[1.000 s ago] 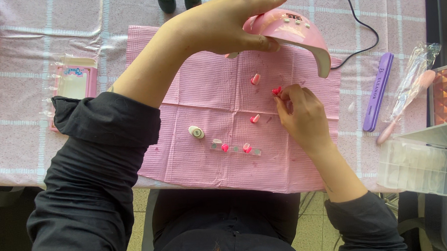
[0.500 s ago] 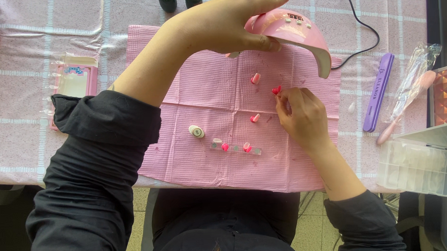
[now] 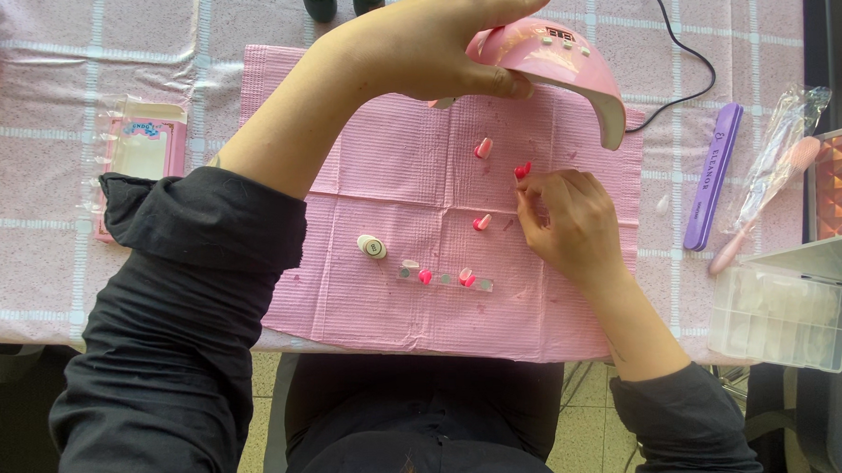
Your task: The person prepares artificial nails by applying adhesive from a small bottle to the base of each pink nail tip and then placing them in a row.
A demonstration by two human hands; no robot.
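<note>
My left hand point(image 3: 433, 45) grips a pink dome-shaped nail lamp point(image 3: 564, 68) and holds it tilted up above a pink paper mat point(image 3: 381, 154). My right hand point(image 3: 570, 224) rests on the mat below the lamp, its fingertips pinching a small red false nail point(image 3: 523, 170). Two more pink nails lie loose on the mat, one near the lamp point(image 3: 482, 148) and one lower point(image 3: 481, 222). A clear strip point(image 3: 446, 278) with pink nails stuck on it lies near the mat's front, with a small white oval piece point(image 3: 372, 247) to its left.
A purple nail file point(image 3: 713, 175) and a wrapped pink brush point(image 3: 765, 192) lie at the right. A clear compartment box point(image 3: 778, 317) sits at the right front edge. A pink-and-white packet point(image 3: 143, 148) lies at the left. Two dark bottles point(image 3: 343, 0) stand at the back. The lamp's black cord point(image 3: 690, 55) runs back right.
None of note: the left hand still holds the lamp raised, and the right hand's fingers have shifted only slightly at the red nail.
</note>
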